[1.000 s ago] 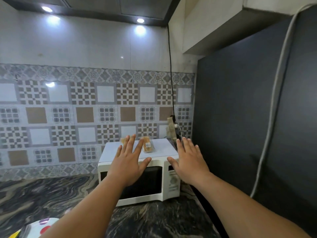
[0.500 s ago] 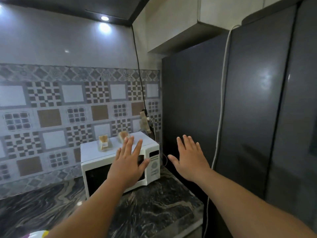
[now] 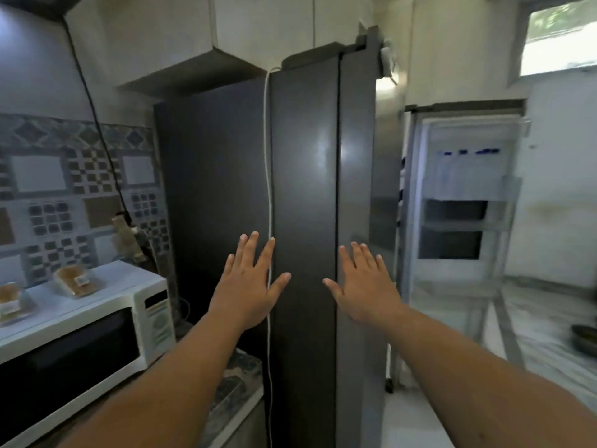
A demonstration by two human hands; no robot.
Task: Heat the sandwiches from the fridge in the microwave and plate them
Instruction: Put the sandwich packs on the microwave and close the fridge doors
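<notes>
Two wrapped sandwiches lie on top of the white microwave at the lower left: one sandwich near its middle, the other sandwich at the frame's left edge. The microwave door is closed. My left hand and my right hand are both held out in front of me with fingers spread, holding nothing, in front of the dark side of the fridge. The fridge door stands open at the right, its white inner shelves showing.
A white cord hangs down the fridge's side. A black cable runs up the patterned tile wall to a plug behind the microwave. The dark marble counter ends beside the fridge. A dark bowl sits on the floor at far right.
My view has swung right, from the microwave to the fridge and its open door. Both hands stay spread and hold nothing, now in front of the fridge's side.
</notes>
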